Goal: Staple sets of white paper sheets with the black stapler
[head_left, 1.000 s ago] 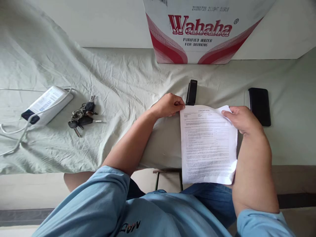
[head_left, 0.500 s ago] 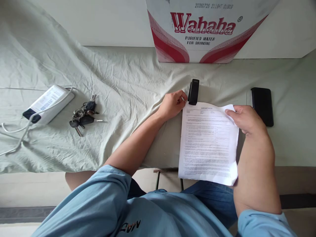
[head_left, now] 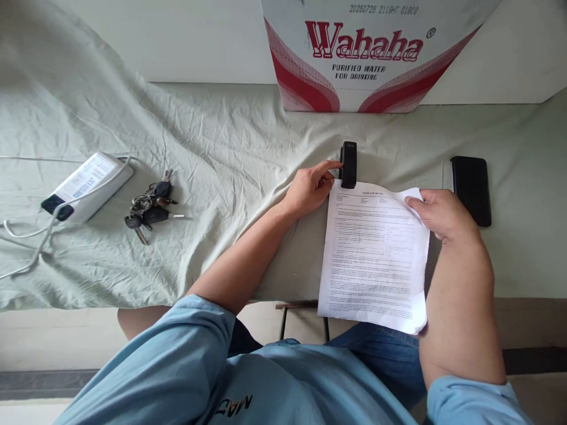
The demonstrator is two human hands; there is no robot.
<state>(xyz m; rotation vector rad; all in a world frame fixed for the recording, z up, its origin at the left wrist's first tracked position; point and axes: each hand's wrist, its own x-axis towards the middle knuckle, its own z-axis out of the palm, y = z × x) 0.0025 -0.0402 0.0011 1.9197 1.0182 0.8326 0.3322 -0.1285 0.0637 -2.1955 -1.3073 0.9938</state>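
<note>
My right hand (head_left: pixel 438 213) pinches the upper right corner of a printed paper sheet (head_left: pixel 372 254) that hangs over the table's front edge. A black stapler (head_left: pixel 348 164) lies just beyond the sheet's top edge. My left hand (head_left: pixel 312 186) is at the sheet's upper left corner, fingers apart, with the index fingertip touching the stapler's left side. It holds nothing.
A white and red Wahaha water carton (head_left: pixel 370 53) stands at the back. A black phone (head_left: pixel 471 190) lies right of the paper. At the left lie a bunch of keys (head_left: pixel 150 206) and a white power bank (head_left: pixel 84 186) with a cable, on a crumpled pale green cloth (head_left: pixel 212 147).
My left hand let go of the paper's top left corner, moved up and right, and spread its fingers against the stapler. The right hand kept the sheet, which tilted slightly.
</note>
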